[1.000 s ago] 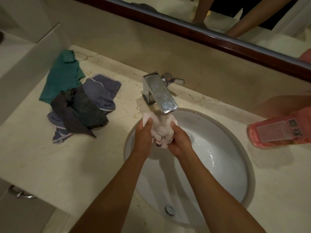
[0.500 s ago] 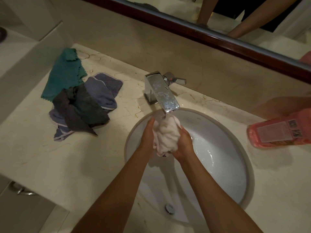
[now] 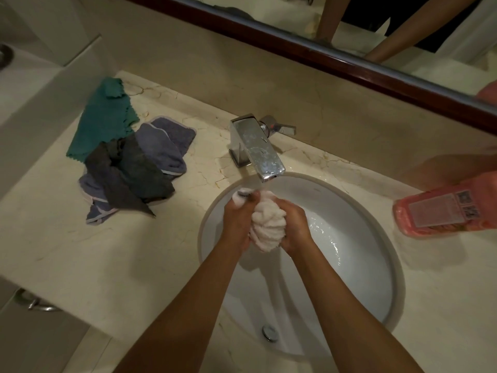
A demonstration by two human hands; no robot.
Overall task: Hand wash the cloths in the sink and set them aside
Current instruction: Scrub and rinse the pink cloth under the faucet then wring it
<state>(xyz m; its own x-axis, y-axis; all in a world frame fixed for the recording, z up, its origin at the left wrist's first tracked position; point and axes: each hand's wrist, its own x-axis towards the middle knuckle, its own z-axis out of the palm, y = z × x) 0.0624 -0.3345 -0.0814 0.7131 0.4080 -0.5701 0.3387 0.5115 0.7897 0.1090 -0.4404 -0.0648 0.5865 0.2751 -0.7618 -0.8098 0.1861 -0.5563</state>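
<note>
A bunched white cloth (image 3: 268,224) is squeezed between both my hands over the white oval sink (image 3: 376,265), just below the chrome tap (image 3: 258,149). My left hand (image 3: 236,222) grips the cloth's left side, with foam on its knuckles. My right hand (image 3: 294,224) grips the right side. Water lies in the basin to the right of my hands. On the counter to the left is a heap of cloths: a green one (image 3: 102,122), a blue-grey one (image 3: 164,146) and a dark grey one (image 3: 134,179).
A pink bottle (image 3: 443,211) lies on its side on the marble counter (image 3: 107,251) at the right. The drain plug (image 3: 269,332) sits at the basin's near side. A framed mirror (image 3: 349,65) runs along the back wall. A metal handle (image 3: 37,305) shows below the counter's left edge.
My hands have twisted and squeezed the white cloth, which now bulges between them in a tighter ball. They have dropped slightly lower in the basin under the tap.
</note>
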